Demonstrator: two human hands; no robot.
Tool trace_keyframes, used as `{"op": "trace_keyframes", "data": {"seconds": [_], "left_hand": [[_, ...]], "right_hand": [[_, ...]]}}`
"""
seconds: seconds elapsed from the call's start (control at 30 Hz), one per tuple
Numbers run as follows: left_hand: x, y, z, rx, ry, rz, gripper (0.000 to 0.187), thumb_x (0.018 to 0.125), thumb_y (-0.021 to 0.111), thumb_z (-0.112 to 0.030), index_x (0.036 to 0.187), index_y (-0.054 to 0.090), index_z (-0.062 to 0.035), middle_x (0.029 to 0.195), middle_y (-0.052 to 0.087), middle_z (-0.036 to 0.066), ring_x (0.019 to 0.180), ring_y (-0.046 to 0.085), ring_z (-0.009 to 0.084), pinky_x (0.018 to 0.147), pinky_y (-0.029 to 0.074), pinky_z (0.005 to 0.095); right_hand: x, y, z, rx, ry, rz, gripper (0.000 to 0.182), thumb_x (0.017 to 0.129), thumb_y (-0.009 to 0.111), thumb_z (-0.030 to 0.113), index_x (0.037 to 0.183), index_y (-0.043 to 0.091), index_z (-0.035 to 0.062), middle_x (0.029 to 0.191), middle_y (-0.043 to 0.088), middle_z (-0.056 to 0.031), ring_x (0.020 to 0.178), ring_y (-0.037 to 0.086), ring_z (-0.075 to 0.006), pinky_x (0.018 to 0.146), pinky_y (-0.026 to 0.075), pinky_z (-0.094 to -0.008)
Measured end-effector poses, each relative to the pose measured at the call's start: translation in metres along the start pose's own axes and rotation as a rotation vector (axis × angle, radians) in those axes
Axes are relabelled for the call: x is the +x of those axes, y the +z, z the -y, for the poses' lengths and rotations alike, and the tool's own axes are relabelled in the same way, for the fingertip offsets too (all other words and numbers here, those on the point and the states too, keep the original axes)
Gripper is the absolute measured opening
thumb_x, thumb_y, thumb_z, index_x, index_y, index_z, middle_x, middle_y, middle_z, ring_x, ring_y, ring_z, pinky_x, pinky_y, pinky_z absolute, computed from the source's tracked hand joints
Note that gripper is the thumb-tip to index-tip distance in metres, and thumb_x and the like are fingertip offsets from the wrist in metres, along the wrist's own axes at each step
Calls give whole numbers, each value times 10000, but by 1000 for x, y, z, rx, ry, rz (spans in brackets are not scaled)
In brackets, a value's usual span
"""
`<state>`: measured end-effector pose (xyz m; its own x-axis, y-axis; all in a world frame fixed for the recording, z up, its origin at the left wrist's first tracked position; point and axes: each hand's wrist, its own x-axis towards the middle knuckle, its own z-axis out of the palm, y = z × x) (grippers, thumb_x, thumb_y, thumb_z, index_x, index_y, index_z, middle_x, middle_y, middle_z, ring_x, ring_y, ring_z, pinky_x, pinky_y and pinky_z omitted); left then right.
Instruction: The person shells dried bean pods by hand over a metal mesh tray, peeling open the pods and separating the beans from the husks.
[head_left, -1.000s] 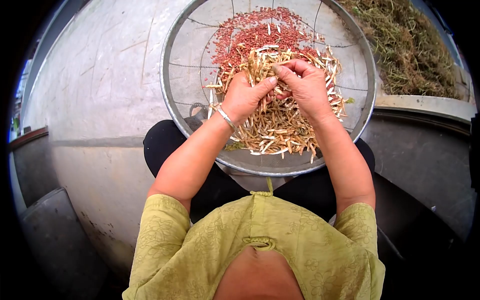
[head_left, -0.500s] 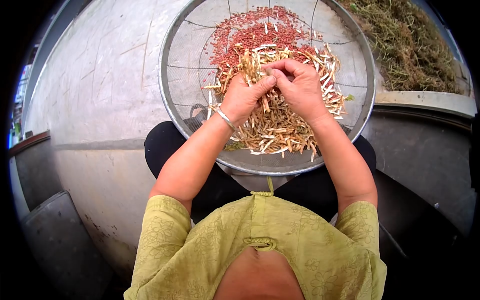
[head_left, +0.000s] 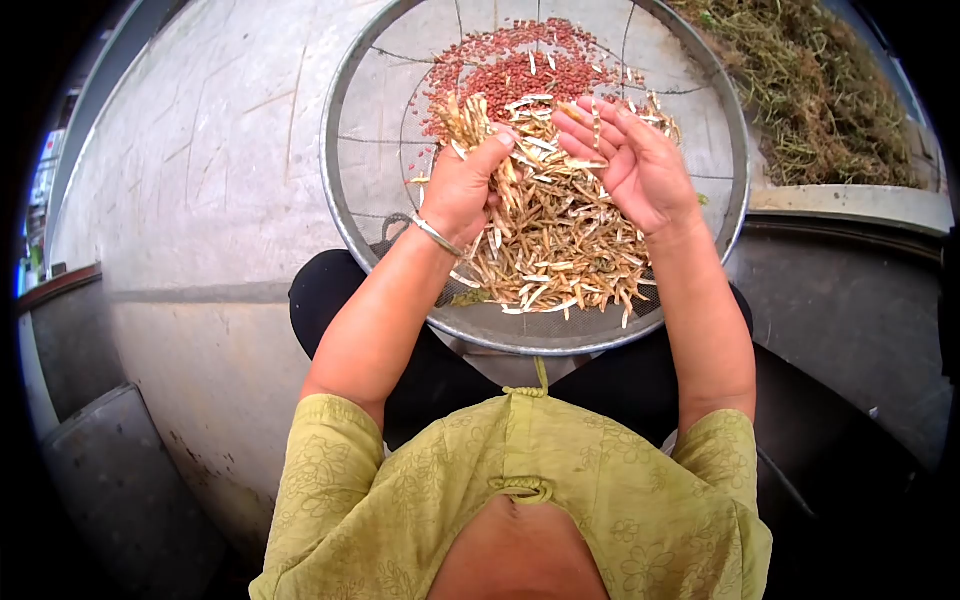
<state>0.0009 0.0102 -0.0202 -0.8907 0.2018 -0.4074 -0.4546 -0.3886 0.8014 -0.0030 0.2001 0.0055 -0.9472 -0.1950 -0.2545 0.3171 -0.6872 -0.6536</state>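
A round mesh sieve (head_left: pixel 337 150) with a metal rim rests across my lap. My left hand (head_left: pixel 465 190), with a bracelet at the wrist, is closed around a bunch of dry bean pods (head_left: pixel 465 122). To the right, my right hand (head_left: pixel 640 165) is turned palm up with its fingers spread; a pod or two lie against the fingers. Beneath both hands spreads a heap of dry pods (head_left: pixel 560 240), some brown and whole-looking, others pale and split. Loose red beans (head_left: pixel 510 75) cover the far part of the mesh.
A pile of dried plant stalks (head_left: pixel 830 90) lies at the upper right behind a low pale ledge (head_left: pixel 850 200). Grey concrete floor (head_left: pixel 200 150) extends on the left. A dark panel (head_left: pixel 130 480) stands at the lower left.
My hands were together over the bunch and have moved apart. The right hand has shifted right and opened from a pinch; the left still grips its pods.
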Motion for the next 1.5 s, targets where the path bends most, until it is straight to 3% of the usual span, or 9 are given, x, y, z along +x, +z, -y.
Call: {"op": "trace_keyframes", "data": {"seconds": [0.2, 0.5, 0.57, 0.7, 0.97, 1.1, 1.23, 1.3, 1.5], "left_hand": [[-4, 15, 18, 74, 151, 52, 188, 848, 591, -167, 1006, 554, -72, 808, 579, -19, 633, 520, 55, 519, 422, 197], [12, 7, 56, -170, 322, -39, 205, 891, 524, -164, 1056, 540, -43, 927, 577, 46, 819, 566, 128, 713, 484, 259], [10, -14, 52, -120, -70, 305, 242, 909, 482, -216, 1090, 537, -65, 980, 566, 57, 839, 565, 128, 727, 482, 273], [2, -3, 39, -315, -85, 357, 360, 905, 456, -356, 1129, 516, -81, 1064, 557, 62, 953, 543, 159, 851, 439, 331], [-22, 24, -1, -676, -132, 402, 437, 889, 478, -428, 1174, 469, -97, 1102, 539, 47, 1041, 505, 178, 923, 393, 352], [-30, 34, -7, -466, -155, 497, 818, 781, 462, -627, 1336, 265, -60, 1352, 339, 102, 1261, 298, 244, 1067, 180, 405], [-37, 37, -9, -489, -154, 600, 979, 706, 621, -540, 1384, 137, -26, 1385, 273, 143, 1285, 238, 290, 1084, 111, 457], [-48, 50, -18, -465, -135, 704, 947, 741, 611, -518, 1417, 91, -107, 1442, 169, 157, 1334, 162, 293, 1072, 124, 513], [-47, 42, -18, -482, -191, 838, 903, 794, 606, -433, 1426, 27, -150, 1458, -32, 217, 1362, 19, 325, 1042, 240, 513]], "right_hand": [[8, 16, -41, 139, -111, -118, 297, 909, 457, 173, 1078, 470, -72, 1114, 516, -183, 1072, 513, -280, 944, 425, -394], [2, 36, -78, -1028, -362, -62, 678, 867, 467, 488, 1280, 346, -36, 1162, 498, -264, 1085, 506, -351, 933, 383, -375], [-2, 37, -74, -1060, -342, -34, 718, 850, 470, 527, 1280, 344, -35, 1165, 492, -263, 1087, 500, -361, 936, 379, -382], [-6, 38, -69, -1157, -463, 27, 838, 785, 489, 636, 1280, 347, -26, 1178, 476, -254, 1091, 491, -369, 934, 376, -390], [-3, 29, -64, -1231, -817, -12, 409, 794, 619, 278, 1106, 501, 42, 951, 558, -146, 842, 574, -305, 718, 468, -377], [-1, 22, -50, -1164, -794, -72, 257, 766, 601, 176, 968, 547, 27, 800, 580, -135, 699, 588, -266, 615, 483, -355], [3, 6, -23, -893, -422, -206, 170, 808, 558, 106, 933, 568, -8, 768, 607, -110, 614, 598, -182, 520, 482, -286], [-2, 6, -2, -175, -187, -152, 168, 833, 545, 117, 922, 570, -23, 780, 611, -99, 579, 589, -132, 464, 487, -247], [-76, -38, 93, 253, -302, 130, 326, 844, 571, 173, 1082, 499, -36, 860, 570, -89, 604, 583, -108, 474, 520, -214]]}}
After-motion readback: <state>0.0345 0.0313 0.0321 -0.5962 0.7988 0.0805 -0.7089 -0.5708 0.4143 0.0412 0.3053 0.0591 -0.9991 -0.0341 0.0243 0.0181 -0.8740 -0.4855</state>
